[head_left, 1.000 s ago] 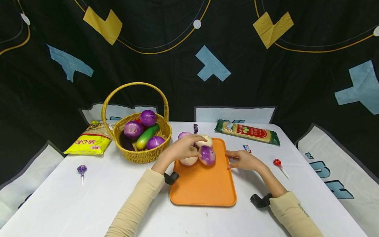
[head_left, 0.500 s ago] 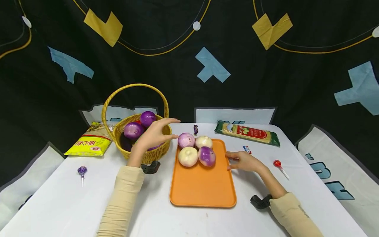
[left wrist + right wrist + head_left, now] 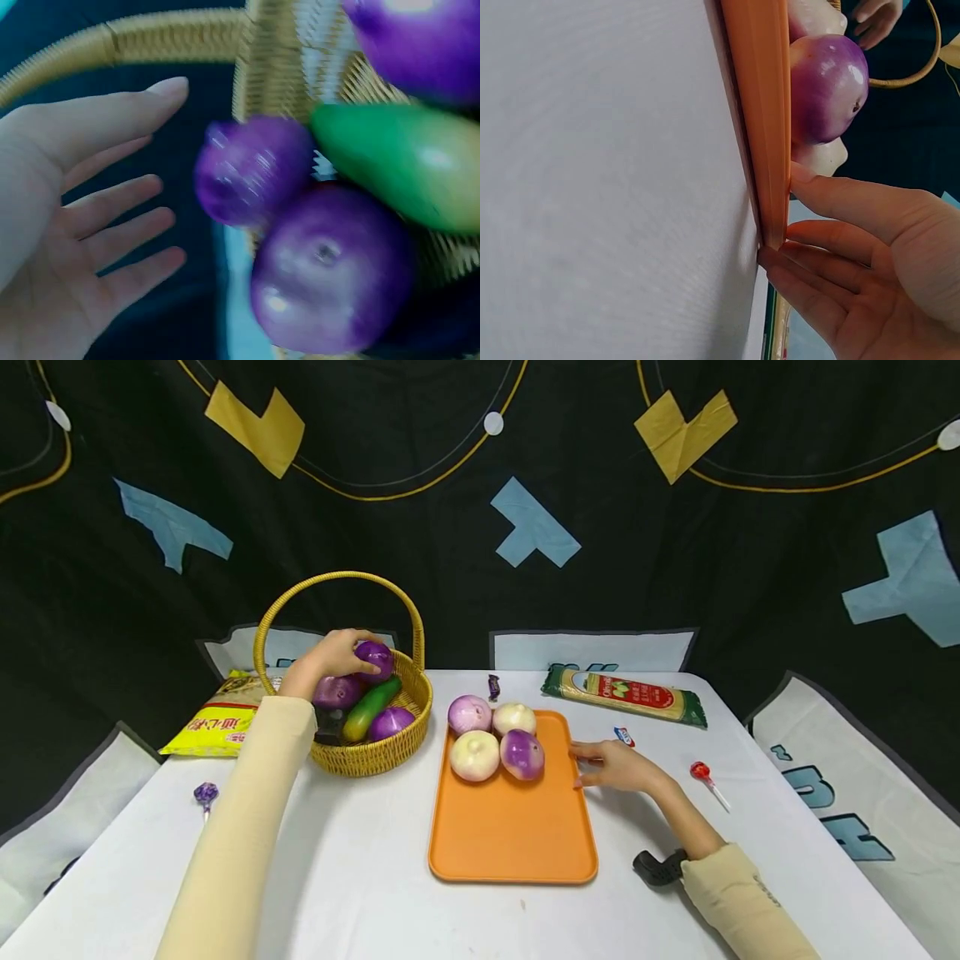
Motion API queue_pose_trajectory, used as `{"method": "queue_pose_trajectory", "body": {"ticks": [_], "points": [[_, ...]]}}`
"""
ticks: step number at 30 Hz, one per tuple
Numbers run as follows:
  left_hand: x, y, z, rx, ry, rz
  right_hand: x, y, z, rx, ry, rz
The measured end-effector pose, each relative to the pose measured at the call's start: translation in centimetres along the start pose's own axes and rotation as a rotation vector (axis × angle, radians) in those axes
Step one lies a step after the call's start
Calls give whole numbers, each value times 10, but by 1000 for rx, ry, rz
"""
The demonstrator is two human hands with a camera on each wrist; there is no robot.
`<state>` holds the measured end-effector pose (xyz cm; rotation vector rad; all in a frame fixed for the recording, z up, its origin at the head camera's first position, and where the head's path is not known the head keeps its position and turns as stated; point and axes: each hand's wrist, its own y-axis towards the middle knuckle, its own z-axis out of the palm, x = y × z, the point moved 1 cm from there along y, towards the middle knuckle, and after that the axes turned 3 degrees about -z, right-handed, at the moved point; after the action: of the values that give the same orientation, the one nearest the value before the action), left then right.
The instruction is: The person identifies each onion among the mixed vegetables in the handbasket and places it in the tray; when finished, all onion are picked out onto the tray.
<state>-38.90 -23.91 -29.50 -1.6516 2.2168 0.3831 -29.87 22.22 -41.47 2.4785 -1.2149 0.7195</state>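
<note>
Top onion (image 3: 374, 657): sits highest in the wicker basket (image 3: 375, 752), just right of the left hand (round, no long axis).
Left hand (image 3: 330, 657): nearer by far; fingers spread and relaxed in the wrist view, touching the onion's side, not yet curled round it.
Right hand (image 3: 617, 767): flat, fingers straight, pressing the orange tray's (image 3: 517, 835) right rim on the bench (image 3: 360, 868).
Tray load: four onions (image 3: 495, 739) at its far end.

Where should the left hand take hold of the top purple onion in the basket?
Around the onion's round upper half, coming from above and its far-left side: it sits on top of the pile, and the basket handle arches overhead. The left hand is there, fingers straight.
</note>
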Motion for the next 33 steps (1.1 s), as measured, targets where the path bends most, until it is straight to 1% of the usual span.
{"method": "queue_pose_trajectory", "body": {"ticks": [3, 6, 7, 9, 11, 14, 21, 27, 30, 33], "points": [[10, 10, 4, -76, -25, -35, -1, -1, -1, -7, -1, 0], [19, 19, 13, -156, -68, -77, -3, -2, -1, -11, 7, 7], [21, 21, 16, -177, -82, -91, -3, -2, -1, -11, 11, 10], [24, 26, 21, -193, -99, -122, -3, -2, 0, -8, 16, 12], [26, 30, 25, -187, -103, -148, -2, -2, 1, -3, 21, 11], [26, 35, 29, -169, -88, -153, 0, -2, 2, -2, 19, 8], [25, 43, 34, -104, -96, -174, 2, 0, 1, 1, 11, 7], [26, 46, 37, -98, -65, -145, 1, 0, 1, 1, 14, 19], [25, 45, 35, -89, -53, -133, 0, -1, 1, 1, 15, 25], [25, 42, 30, -105, -42, -110, 0, 0, -1, 6, 11, 25]]}}
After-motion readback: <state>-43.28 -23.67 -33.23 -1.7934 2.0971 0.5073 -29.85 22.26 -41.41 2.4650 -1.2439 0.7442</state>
